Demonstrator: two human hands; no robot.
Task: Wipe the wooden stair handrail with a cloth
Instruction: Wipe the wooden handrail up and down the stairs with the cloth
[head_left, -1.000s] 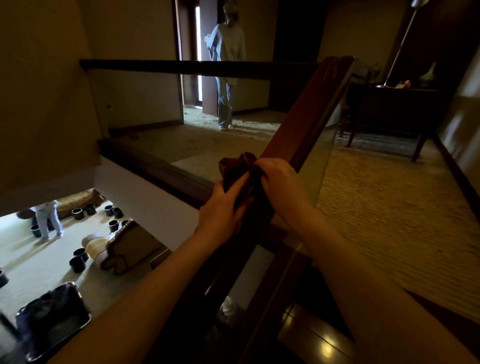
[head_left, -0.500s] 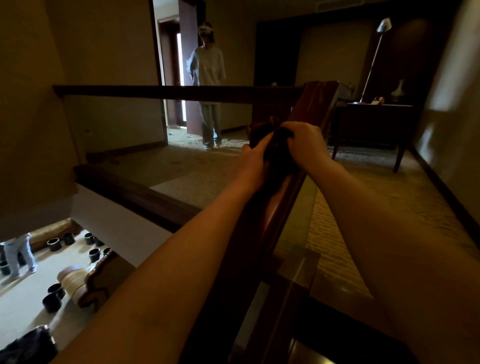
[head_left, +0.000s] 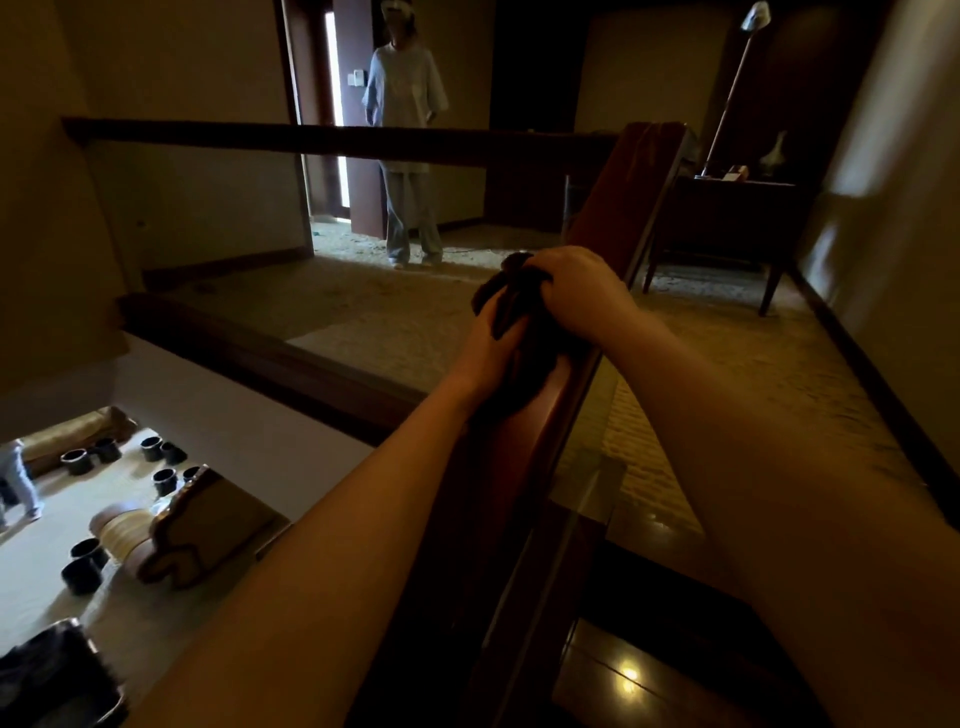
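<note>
Left hand (head_left: 488, 348) curled against the near-left side of a dark cloth (head_left: 511, 291), gripping it onto the wooden handrail (head_left: 618, 208). Cloth bunched on top of the rail at roughly mid-frame, with the rail running from 6 o'clock up toward 1 o'clock. Right hand (head_left: 582, 291) clamped over the cloth from above, fingers wrapped down its far side, touching the left hand. At 8 o'clock, far below, dark pots (head_left: 83, 566) on a pale floor. At 12 o'clock, a standing person (head_left: 408, 156) in light clothes by a doorway. At 2 o'clock, a dark desk (head_left: 727, 218) carrying a tall lamp (head_left: 732, 88).
</note>
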